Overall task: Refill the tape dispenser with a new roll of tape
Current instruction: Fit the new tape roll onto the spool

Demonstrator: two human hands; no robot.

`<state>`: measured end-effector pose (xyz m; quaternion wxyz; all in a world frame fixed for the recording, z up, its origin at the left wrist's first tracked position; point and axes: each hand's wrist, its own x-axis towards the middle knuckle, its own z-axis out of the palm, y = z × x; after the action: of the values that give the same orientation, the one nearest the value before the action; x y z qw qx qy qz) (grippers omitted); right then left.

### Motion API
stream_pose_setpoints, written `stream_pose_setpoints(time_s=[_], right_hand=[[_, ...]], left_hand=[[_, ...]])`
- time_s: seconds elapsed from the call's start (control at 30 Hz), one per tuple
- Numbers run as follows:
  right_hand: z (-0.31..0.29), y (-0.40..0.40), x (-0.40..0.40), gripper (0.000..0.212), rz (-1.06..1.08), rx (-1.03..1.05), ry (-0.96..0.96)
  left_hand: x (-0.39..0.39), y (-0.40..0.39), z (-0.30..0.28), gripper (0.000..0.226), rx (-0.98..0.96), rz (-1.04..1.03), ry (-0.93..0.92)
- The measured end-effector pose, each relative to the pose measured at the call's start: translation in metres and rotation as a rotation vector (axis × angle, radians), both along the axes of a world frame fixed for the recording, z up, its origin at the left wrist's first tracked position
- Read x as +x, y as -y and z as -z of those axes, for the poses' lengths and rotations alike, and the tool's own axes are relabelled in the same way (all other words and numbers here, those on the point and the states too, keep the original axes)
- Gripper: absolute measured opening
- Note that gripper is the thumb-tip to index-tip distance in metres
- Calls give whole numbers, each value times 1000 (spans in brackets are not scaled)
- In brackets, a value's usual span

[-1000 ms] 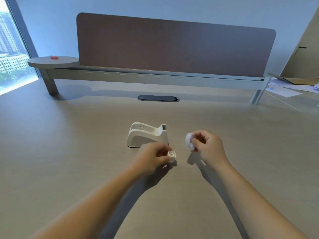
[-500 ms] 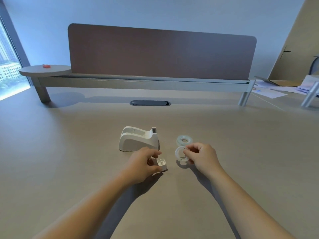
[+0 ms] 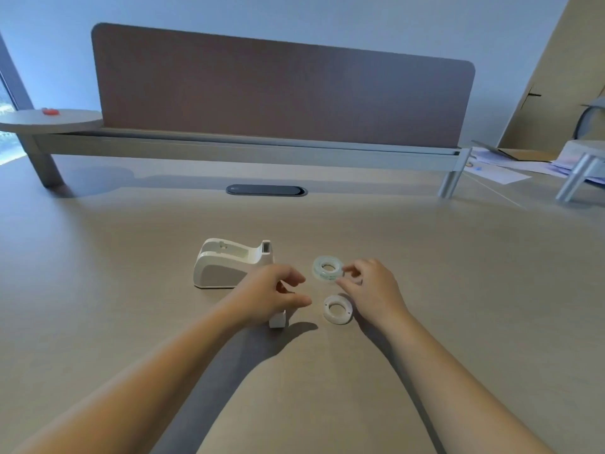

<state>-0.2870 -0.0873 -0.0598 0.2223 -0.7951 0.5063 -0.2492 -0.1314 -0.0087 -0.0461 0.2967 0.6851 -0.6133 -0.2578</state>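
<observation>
The white tape dispenser (image 3: 234, 264) stands on the desk with its roll cradle bare. To its right is the new clear tape roll (image 3: 327, 269); the thumb and forefinger of my right hand (image 3: 371, 290) pinch its right edge. An empty white ring (image 3: 338, 309) lies flat on the desk just below that roll. My left hand (image 3: 270, 294) hovers in front of the dispenser with its fingers apart and nothing in them. A small white hub piece (image 3: 278, 319) stands on the desk under its heel, partly hidden.
A brown divider panel (image 3: 281, 86) on a raised metal shelf (image 3: 229, 152) runs across the back of the desk. A dark cable slot (image 3: 265, 190) lies in front of it. Papers (image 3: 497, 168) and a stand leg (image 3: 573, 181) are at the far right.
My right hand set the white ring down and moved up to the clear tape roll. My left hand let go of the small hub piece, which now rests on the desk.
</observation>
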Motion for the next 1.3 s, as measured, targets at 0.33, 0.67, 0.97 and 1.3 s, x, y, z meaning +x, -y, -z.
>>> stream_pose_setpoints(time_s=[0.33,0.67,0.97,1.3], right_hand=[[7,19,22,21,-18,153,-47],[-21,-24,13,19,-196,619,795],[-19,-47,38,24,-160,527,760],[-5,-56,66,20,-109,438,747]], left_hand=[[12,-17,13,43,107,59,63],[11,-21,8,22,-33,-85,-557],[20,-42,-9,28,-34,-81,-1019],[24,-46,-1,13,-285,-196,-480]])
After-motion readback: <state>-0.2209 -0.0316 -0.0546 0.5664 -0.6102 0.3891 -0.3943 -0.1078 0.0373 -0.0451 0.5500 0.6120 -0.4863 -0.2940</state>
